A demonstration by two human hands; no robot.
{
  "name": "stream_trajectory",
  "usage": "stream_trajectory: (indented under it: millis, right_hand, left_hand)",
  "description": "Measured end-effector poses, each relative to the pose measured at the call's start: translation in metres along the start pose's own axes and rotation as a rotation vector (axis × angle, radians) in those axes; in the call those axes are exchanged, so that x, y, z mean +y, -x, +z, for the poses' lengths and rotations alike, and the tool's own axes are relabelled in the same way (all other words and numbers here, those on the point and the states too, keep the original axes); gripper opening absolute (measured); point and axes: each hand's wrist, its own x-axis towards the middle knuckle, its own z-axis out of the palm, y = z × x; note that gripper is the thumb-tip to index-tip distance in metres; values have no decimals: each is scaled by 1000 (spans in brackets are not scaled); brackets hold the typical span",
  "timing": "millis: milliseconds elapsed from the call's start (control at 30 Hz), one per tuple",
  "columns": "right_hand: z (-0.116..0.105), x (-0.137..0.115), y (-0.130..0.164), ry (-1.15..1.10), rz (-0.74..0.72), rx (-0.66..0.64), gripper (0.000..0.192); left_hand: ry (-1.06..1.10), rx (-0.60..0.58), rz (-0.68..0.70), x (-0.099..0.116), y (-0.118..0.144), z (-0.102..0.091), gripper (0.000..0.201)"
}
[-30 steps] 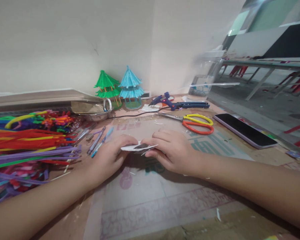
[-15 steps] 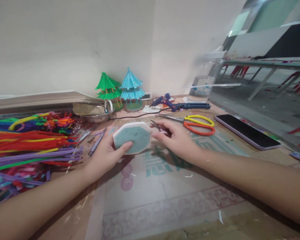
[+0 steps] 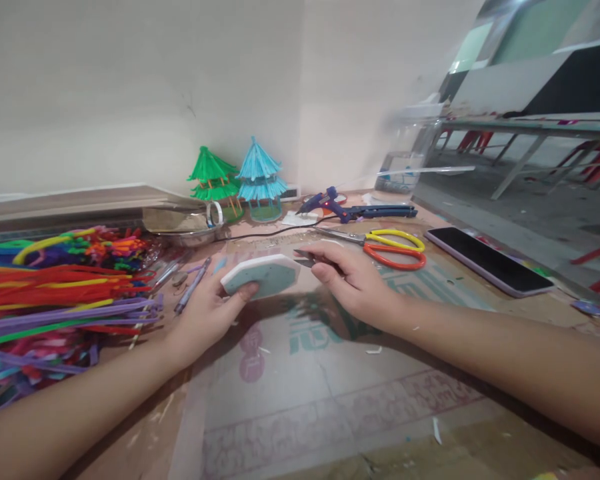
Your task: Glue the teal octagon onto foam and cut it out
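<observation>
Fingers (image 3: 240, 291) of the left hand (image 3: 207, 313) pinch a white-edged, teal-faced octagon (image 3: 261, 275), thumb on the near edge, the piece tilted and raised just above the bench (image 3: 300, 393). At its 3 o'clock, the right hand (image 3: 353, 283) is curled tight around a small dark blade (image 3: 305, 259), whose tip points at the octagon's right edge; whether they touch I cannot tell.

From the hands, at 9 o'clock lies a heap of coloured pipe cleaners (image 3: 55, 293), with a few pens (image 3: 193, 285) between heap and left hand. At 12 o'clock, against the wall, stand a green pagoda (image 3: 213, 175) and a blue pagoda (image 3: 259, 179) side by side. At 1 o'clock rests a blue glue gun (image 3: 353, 207), and just nearer, scissors (image 3: 390, 247) with one yellow and one orange handle, close beside the right hand. At 3 o'clock, well apart, a phone (image 3: 487, 260) lies face up near the bench edge. Small white scraps (image 3: 374, 349) dot the printed sheet under the forearms.
</observation>
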Motion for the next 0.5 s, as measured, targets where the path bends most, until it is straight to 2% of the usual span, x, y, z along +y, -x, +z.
stream_trajectory:
  millis: [200, 500]
  right_hand:
    - [-9, -1, -4, 220, -183, 0, 31]
    - [-15, -12, -7, 398, -333, -25, 34]
  left_hand:
    - [-50, 38, 118, -2, 2, 0, 32]
    - [-125, -49, 262, 13, 7, -5, 17]
